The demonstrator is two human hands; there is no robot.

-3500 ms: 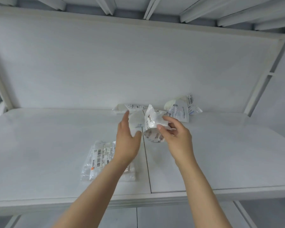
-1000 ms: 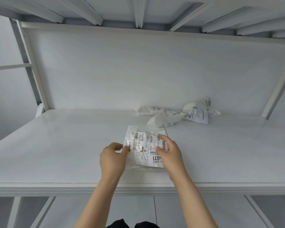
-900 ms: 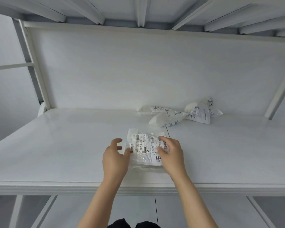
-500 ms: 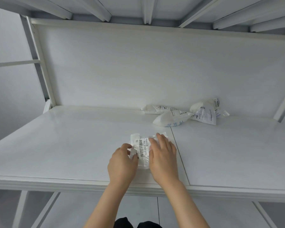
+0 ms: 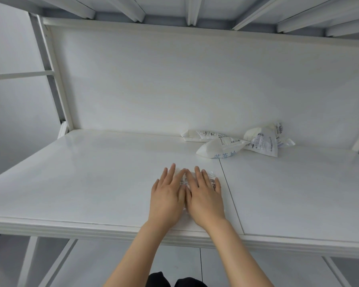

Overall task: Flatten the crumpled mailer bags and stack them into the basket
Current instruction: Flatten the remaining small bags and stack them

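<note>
In the head view, a mailer bag point(image 5: 184, 182) lies flat on a white shelf board point(image 5: 91, 172), near the front edge and just left of a seam point(image 5: 230, 193) in the board. It is almost wholly covered by the two hands. The left hand point(image 5: 167, 195) and the right hand point(image 5: 205, 196) are laid side by side on top of it, touching each other. Both palms are down and the fingers point(image 5: 197, 176) are stretched straight, so nothing is gripped by either hand and the bag is only pressed against the board. Only a strip of printed label between the hands and a bit of clear film by the right little finger can be seen. At the back of the shelf, well apart from the hands, three more bags are gathered against the rear panel: a puffed one with blue lettering point(image 5: 220, 149), a flatter one behind it point(image 5: 203, 135) and a crumpled one to the right point(image 5: 263, 141). No basket is shown, so where the stack goes cannot be told. The bag is judged to be very light, thin and soft, with slick film that may slide on the smooth board and may spring back into creases once the pressure is taken off. It is probably best smoothed outward from the middle with flat palms, then taken up by pinching two opposite edges or corners, so that it is kept spread and not crushed again. The puffed bag at the back is likely to hold air that needs pressing out.
</note>
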